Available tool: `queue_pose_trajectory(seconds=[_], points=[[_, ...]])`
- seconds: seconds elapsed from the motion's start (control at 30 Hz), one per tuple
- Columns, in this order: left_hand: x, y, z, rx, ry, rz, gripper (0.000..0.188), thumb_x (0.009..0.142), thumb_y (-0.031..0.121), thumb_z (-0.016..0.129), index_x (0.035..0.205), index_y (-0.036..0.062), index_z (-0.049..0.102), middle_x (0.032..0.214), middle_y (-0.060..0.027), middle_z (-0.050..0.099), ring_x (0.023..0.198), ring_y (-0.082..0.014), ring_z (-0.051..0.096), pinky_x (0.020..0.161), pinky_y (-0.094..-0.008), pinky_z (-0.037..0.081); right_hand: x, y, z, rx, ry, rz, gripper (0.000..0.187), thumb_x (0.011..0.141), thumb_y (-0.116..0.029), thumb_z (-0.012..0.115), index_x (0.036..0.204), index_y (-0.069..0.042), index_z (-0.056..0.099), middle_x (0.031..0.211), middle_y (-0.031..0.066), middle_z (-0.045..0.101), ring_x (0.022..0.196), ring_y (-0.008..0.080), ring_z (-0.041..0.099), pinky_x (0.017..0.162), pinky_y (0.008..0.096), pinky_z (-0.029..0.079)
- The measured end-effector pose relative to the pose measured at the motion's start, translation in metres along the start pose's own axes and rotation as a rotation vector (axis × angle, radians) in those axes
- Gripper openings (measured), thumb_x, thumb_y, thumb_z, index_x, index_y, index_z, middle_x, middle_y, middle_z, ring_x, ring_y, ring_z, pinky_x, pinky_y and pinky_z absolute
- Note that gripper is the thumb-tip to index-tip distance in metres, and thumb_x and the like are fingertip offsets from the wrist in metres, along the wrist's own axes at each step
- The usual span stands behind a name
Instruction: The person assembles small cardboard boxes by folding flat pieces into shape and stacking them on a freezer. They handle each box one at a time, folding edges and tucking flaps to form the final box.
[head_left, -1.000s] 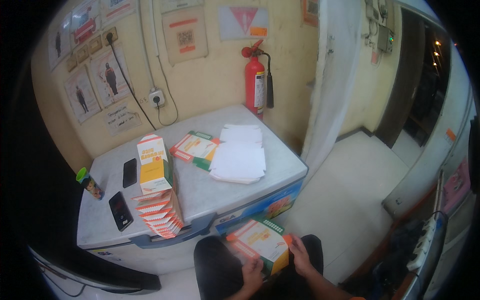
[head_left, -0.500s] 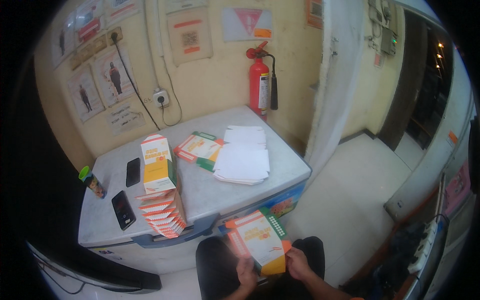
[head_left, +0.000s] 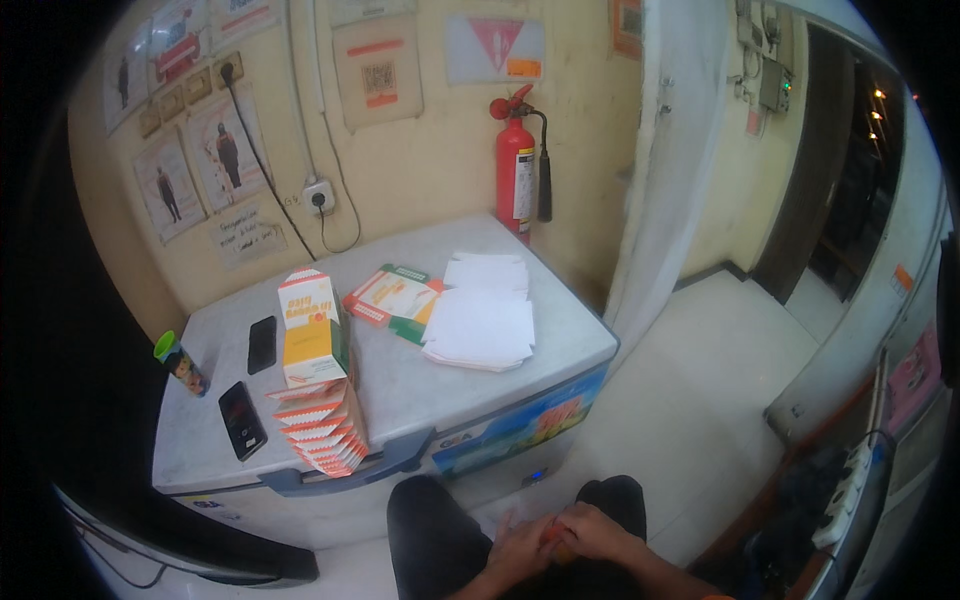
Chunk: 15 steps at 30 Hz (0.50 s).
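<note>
Both my hands are close together low over my lap, between my dark-trousered knees. My left hand [head_left: 522,548] and my right hand [head_left: 592,530] meet around a cardboard food box [head_left: 552,535], of which only a small orange part shows; my hands hide the remainder. On the white chest freezer top stands a stack of folded cardboard boxes [head_left: 318,345], printed white, orange, yellow and green, its near end fanned out toward the edge. Flat box blanks lie to the right: one with its printed side up [head_left: 390,300], and a white pile [head_left: 480,325].
Two dark phones [head_left: 262,344] lie left of the boxes, beside a colourful cup with a green rim [head_left: 180,362]. The freezer [head_left: 400,400] has a grey handle at its front. A red fire extinguisher [head_left: 515,175] hangs behind. At right are a tiled floor and a power strip [head_left: 848,495].
The printed box blank, held flat in view before, has been brought down and in toward my lap. My hands have come together around it, covering most of it.
</note>
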<state>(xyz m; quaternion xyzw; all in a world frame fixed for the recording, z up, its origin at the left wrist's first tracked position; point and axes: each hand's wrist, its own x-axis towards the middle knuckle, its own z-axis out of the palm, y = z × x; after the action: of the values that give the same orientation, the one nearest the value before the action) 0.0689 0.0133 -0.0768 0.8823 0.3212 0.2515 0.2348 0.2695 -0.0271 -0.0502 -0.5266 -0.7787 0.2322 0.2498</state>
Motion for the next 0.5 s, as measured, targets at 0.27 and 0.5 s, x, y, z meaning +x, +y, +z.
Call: queue_pose_trajectory(seconds=[0.27, 0.5], points=[[-0.002, -0.017, 0.012, -0.284, -0.290, -0.129, 0.028, 0.096, 0.030, 0.065, 0.105, 0.0029, 0.068, 0.095, -0.0226, 0.070, 0.093, -0.0448, 0.066, 0.082, -0.0489, 0.052, 0.000, -0.022, -0.008, -0.540, 0.030, -0.014, 0.012, 0.084, -0.021, 0.069, 0.094, -0.017, 0.073, 0.101, 0.0055, 0.061, 0.100, 0.0279, 0.058, 0.093, 0.0549, 0.035], [0.021, -0.006, 0.004, -0.445, -0.200, -0.282, 0.043, 0.102, 0.038, 0.057, 0.093, -0.0028, 0.068, 0.081, -0.0239, 0.068, 0.077, -0.0396, 0.068, 0.069, -0.0467, 0.050, 0.001, -0.022, -0.029, -0.321, -0.018, 0.181, 0.008, 0.085, -0.020, 0.067, 0.089, -0.015, 0.072, 0.089, 0.0051, 0.068, 0.091, 0.0282, 0.065, 0.083, 0.0446, 0.043]])
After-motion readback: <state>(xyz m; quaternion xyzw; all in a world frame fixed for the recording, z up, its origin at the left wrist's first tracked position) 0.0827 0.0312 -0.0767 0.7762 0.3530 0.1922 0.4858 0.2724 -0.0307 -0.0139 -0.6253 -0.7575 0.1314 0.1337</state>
